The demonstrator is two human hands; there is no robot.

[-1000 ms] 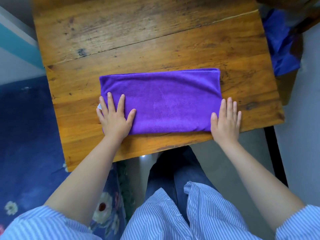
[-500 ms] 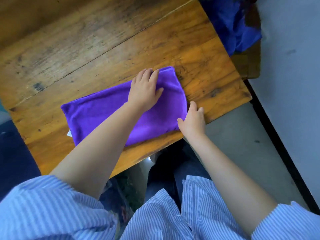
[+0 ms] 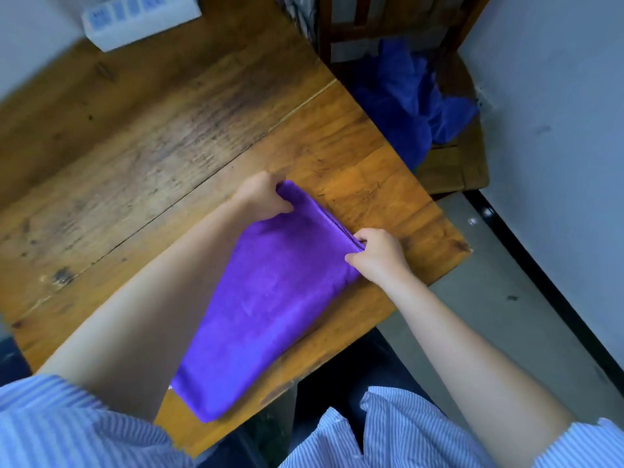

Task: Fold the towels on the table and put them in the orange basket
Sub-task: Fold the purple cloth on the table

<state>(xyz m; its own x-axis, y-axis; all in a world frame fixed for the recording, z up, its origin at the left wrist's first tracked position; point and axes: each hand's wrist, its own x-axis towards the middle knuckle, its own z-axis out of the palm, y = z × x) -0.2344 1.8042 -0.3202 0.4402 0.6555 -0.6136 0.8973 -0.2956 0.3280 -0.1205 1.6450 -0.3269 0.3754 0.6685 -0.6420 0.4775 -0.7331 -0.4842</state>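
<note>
Worn wooden table (image 3: 141,136), white power strip (image 3: 138,18) at far edge. Beside it, wooden chair (image 3: 452,170) heaped with blue cloth (image 3: 408,106). On table's near right part, folded purple towel (image 3: 270,298). Left hand (image 3: 265,197) pinching far end's left corner; right hand (image 3: 380,256) pinching right corner.
</note>
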